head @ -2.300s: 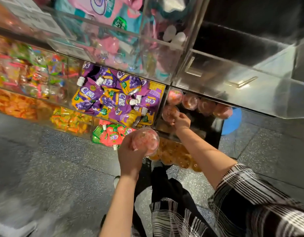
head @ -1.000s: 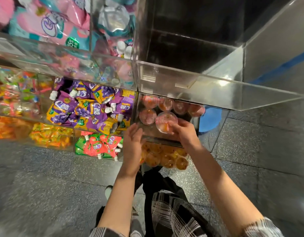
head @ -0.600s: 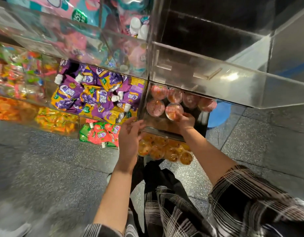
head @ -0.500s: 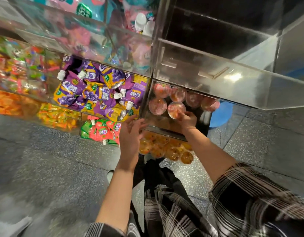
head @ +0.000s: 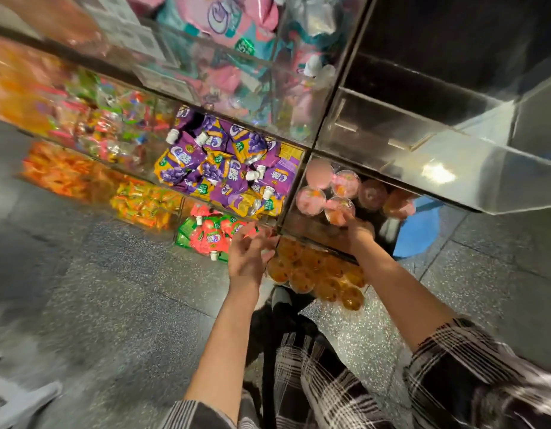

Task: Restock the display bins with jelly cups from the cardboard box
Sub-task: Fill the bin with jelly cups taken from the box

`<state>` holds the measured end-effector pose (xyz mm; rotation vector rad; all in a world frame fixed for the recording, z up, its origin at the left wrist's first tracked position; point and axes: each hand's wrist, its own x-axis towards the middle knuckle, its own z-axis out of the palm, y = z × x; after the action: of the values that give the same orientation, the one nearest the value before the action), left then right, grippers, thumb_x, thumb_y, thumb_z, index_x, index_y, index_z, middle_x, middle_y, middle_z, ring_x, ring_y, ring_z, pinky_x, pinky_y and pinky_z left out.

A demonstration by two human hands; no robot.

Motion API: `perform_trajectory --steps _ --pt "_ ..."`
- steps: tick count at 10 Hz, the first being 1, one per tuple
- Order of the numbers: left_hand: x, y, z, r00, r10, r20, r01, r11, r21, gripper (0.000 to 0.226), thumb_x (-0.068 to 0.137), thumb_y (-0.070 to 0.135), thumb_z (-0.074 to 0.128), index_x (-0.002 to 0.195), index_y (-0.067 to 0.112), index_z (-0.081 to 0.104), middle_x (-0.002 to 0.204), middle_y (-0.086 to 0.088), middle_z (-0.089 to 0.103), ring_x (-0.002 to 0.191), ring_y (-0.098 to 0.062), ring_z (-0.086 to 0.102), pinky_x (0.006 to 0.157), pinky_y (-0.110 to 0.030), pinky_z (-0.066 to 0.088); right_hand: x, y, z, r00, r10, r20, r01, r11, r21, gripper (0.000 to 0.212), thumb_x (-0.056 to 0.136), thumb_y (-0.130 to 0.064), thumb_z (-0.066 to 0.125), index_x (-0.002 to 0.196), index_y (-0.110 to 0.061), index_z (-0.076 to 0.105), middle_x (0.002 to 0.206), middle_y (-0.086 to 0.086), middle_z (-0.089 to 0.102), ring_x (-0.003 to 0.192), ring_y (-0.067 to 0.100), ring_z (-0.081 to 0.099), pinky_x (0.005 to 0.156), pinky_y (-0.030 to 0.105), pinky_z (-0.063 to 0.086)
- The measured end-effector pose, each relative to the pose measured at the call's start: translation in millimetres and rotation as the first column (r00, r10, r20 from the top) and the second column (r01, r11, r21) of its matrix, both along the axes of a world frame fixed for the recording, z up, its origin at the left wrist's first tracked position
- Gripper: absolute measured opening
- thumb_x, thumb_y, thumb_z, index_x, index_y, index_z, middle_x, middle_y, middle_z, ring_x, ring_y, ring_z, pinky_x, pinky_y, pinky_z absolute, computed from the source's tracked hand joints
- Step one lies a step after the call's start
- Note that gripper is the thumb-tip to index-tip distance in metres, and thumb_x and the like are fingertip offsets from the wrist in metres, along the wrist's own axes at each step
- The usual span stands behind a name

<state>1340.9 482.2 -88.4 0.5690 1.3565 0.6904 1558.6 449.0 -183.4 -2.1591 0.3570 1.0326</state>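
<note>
Jelly cups are going into the clear bin (head: 302,224) at the middle of the display rack, and the job looks only part done. Six pink cups (head: 311,200) show in that bin: four in a back row under the shelf above, two in front, with dark bare floor between them and the front wall. The right hand (head: 356,232) reaches over that front wall, and its fingertips (head: 345,217) touch or lightly pinch the nearer front cup (head: 338,206), seemingly setting it beside its neighbour; whether the grip is closed cannot be told. The left hand (head: 248,254) hovers just outside the bin's front left corner, fingers spread and loose, holding nothing.

Judging by the free room, the bin would take many more cups. Directly below it, a lower bin holds orange cups (head: 317,274) piled fairly full. The bin above it (head: 422,150) looks empty. The cardboard box is not in view, so how much stock remains cannot be told.

Left of the pink cups' bin lie purple spouted pouches (head: 224,168) with grape pictures, a large white "C" and a character too blurred to read; small green badges seem to say "15". Below those lie red and green pouches (head: 209,236) with the same mark. Pink pouches (head: 224,23) above carry it too.
</note>
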Motion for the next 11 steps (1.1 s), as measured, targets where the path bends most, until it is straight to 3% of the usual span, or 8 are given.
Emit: perform_trajectory --steps 1,2,3,4,5,6,8,11 --pt "-25.4 -4.8 11.7 0.999 0.035 -0.014 -0.034 0.999 0.019 0.019 0.095 0.000 0.047 0.106 0.014 0.052 0.095 -0.008 0.064 0.070 -0.013 0.064 0.064 -0.024 0.053 -17.4 -0.9 21.9 0.973 0.229 0.034 -0.229 0.973 -0.004 0.034 0.099 -0.019 0.047 0.127 0.000 0.052 0.107 0.016 0.064 0.104 0.028 0.061 0.075 0.027 0.048" --pt "-62.8 -13.2 26.4 0.998 0.009 -0.065 -0.001 0.992 0.124 0.019 0.092 0.009 0.056 0.109 0.015 0.057 0.094 -0.004 0.066 0.081 -0.020 0.066 0.078 -0.036 0.055 -46.9 -7.2 47.5 0.980 0.200 0.017 -0.200 0.967 0.159 0.011 0.096 -0.016 0.050 0.096 -0.009 0.058 0.054 -0.007 0.062 0.055 0.007 0.059 0.053 0.021 0.045" --pt "-110.6 -21.3 42.4 0.999 0.042 -0.025 -0.037 0.985 0.170 0.026 0.095 -0.001 0.048 0.119 0.009 0.051 0.093 -0.006 0.064 0.070 -0.007 0.065 0.065 -0.023 0.055 -110.2 -9.7 110.3 0.919 0.389 0.069 -0.391 0.871 0.299 0.023 0.095 -0.009 0.050 0.076 -0.021 0.049 0.044 -0.021 0.058 0.062 0.009 0.054 0.059 0.023 0.044" --pt "-170.5 -34.2 60.9 0.996 0.091 -0.015 -0.086 0.971 0.221 0.023 0.095 -0.002 0.048 0.111 0.015 0.049 0.101 -0.013 0.062 0.071 -0.007 0.062 0.060 -0.018 0.053 -184.9 -7.3 144.2 0.767 0.614 0.188 -0.640 0.710 0.293 0.025 0.095 -0.010 0.052 0.071 -0.020 0.052 0.052 -0.007 0.056 0.056 0.001 0.048 0.052 0.013 0.038" --pt "-239.3 -53.4 80.7 0.987 0.161 -0.022 -0.147 0.943 0.298 0.027 0.095 -0.001 0.047 0.121 0.010 0.046 0.091 -0.005 0.064 0.067 -0.005 0.064 0.061 -0.019 0.052 -271.9 -5.4 174.2 0.556 0.765 0.326 -0.829 0.480 0.288 0.028 0.092 -0.018 0.052 0.064 -0.017 0.054 0.050 -0.006 0.051 0.042 0.001 0.046 0.043 0.012 0.033" --pt "-313.9 -79.8 101.1 0.970 0.240 -0.046 -0.208 0.911 0.355 0.025 0.095 -0.002 0.047 0.117 0.010 0.051 0.090 -0.003 0.066 0.068 -0.005 0.066 0.070 -0.026 0.054 -365.5 -5.3 196.7 0.449 0.854 0.265 -0.868 0.346 0.355 0.013 0.096 -0.009 0.048 0.085 -0.011 0.056 0.058 0.000 0.054 0.032 -0.001 0.046 0.035 0.013 0.034" --pt "-474.7 -142.0 117.4 0.862 0.498 -0.095 -0.417 0.803 0.425 0.026 0.093 -0.004 0.047 0.114 0.009 0.056 0.090 -0.002 0.067 0.067 -0.004 0.066 0.064 -0.022 0.050 -557.1 -13.0 225.9 0.098 0.919 0.381 -0.932 -0.048 0.358 0.021 0.094 -0.013 0.051 0.074 -0.019 0.054 0.063 0.002 0.058 0.047 0.011 0.052 0.038 0.016 0.035" --pt "-684.3 -236.8 128.7 0.530 0.845 -0.068 -0.737 0.498 0.458 0.020 0.094 -0.003 0.049 0.104 0.013 0.056 0.082 -0.002 0.066 0.068 -0.010 0.064 0.060 -0.022 0.047 -812.5 -58.2 250.8 -0.362 0.809 0.462 -0.770 -0.539 0.341 0.026 0.091 -0.005 0.051 0.072 -0.021 0.057 0.062 0.002 0.060 0.039 0.002 0.054 0.036 0.015 0.036"
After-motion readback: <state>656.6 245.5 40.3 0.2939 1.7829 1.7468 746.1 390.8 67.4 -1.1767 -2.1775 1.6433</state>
